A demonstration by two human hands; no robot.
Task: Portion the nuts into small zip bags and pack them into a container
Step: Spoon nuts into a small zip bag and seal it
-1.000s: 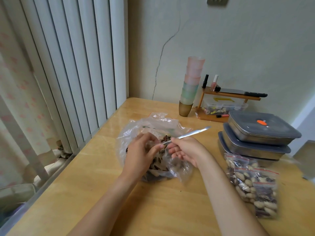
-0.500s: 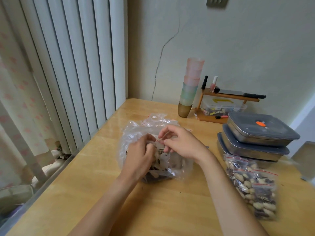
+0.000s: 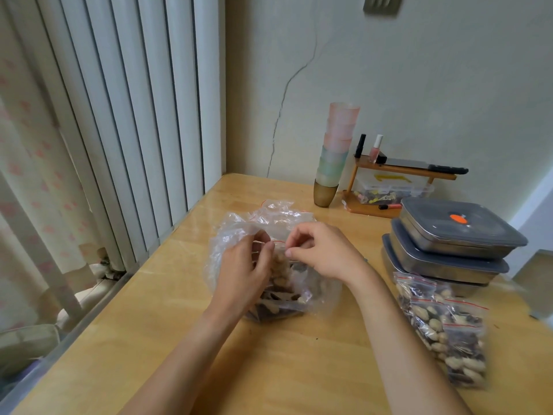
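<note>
Nuts, tan and dark, in a small clear red-striped zip bag (image 3: 281, 265) over the crumpled clear plastic bag (image 3: 269, 217) mid-table | your left hand (image 3: 242, 271) and right hand (image 3: 323, 253) both pinch its top edge | filled zip bags (image 3: 443, 324) lie right, beside stacked grey-lidded steel containers (image 3: 449, 244).

The table (image 3: 179, 310) at the frame's lower half was glossy varnished wood; the crinkled bag (image 3: 239, 229) at centre was clear plastic; the stacked containers (image 3: 443, 265) at right looked brushed metal.

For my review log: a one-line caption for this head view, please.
Both hands, left hand and right hand, pinch a small red-striped zip bag of nuts over a large clear plastic bag on the wooden table.
</note>
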